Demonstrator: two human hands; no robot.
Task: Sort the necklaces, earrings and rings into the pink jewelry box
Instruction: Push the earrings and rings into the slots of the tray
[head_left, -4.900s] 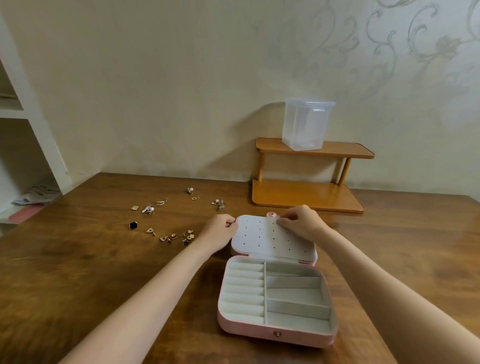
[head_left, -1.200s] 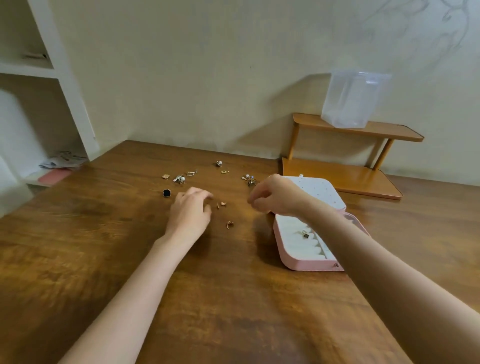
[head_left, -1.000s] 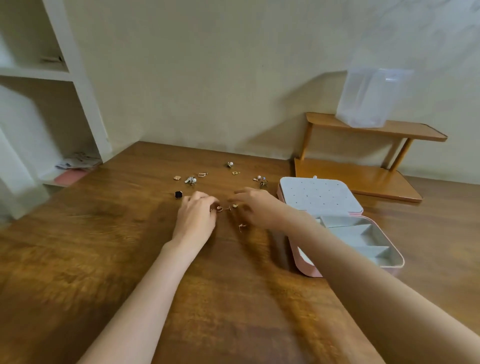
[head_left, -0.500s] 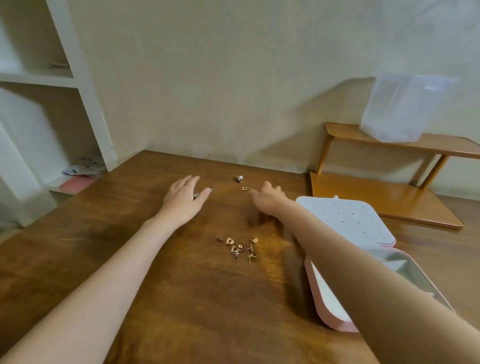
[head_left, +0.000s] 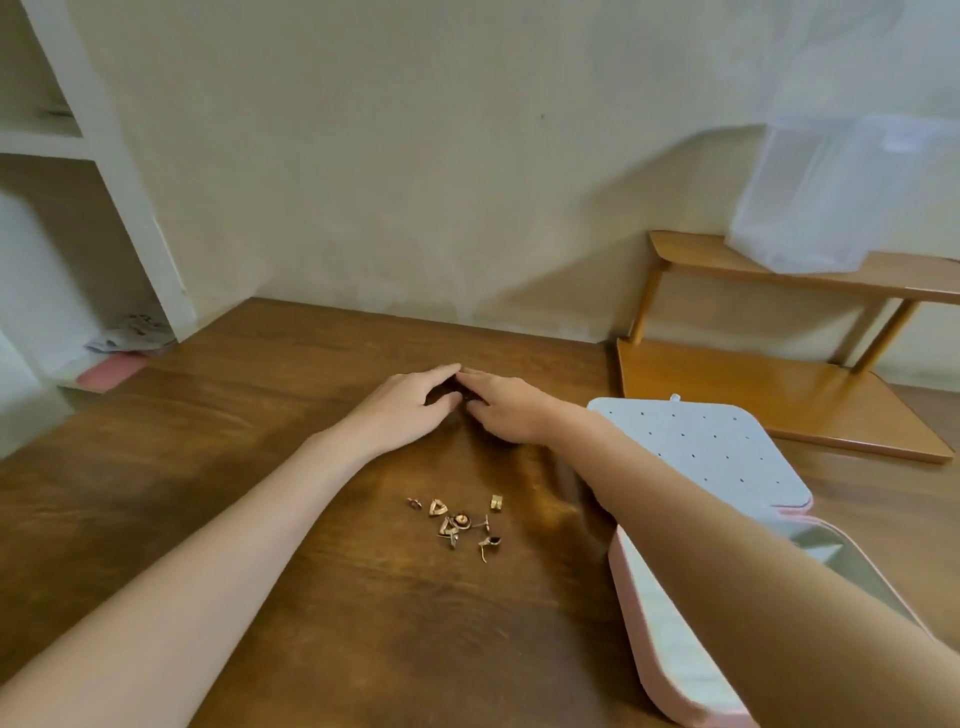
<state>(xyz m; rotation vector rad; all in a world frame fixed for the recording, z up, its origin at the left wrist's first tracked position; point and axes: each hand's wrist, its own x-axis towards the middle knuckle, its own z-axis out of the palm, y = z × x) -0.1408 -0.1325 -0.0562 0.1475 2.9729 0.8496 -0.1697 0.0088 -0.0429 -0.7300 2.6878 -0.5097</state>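
Left hand (head_left: 402, 410) and right hand (head_left: 506, 408) now meet fingertip to fingertip on the surface (head_left: 208, 493), cupped together; grip contents can't tell. Earring pile (head_left: 457, 522) unchanged.

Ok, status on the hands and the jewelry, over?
Left hand and right hand cupped together on table, contents hidden. Loose jewelry nearer. Pink box open, nothing blocking.

left hand (head_left: 402, 410): bare, no rings | right hand (head_left: 506, 410): bare | forearms: sleeveless
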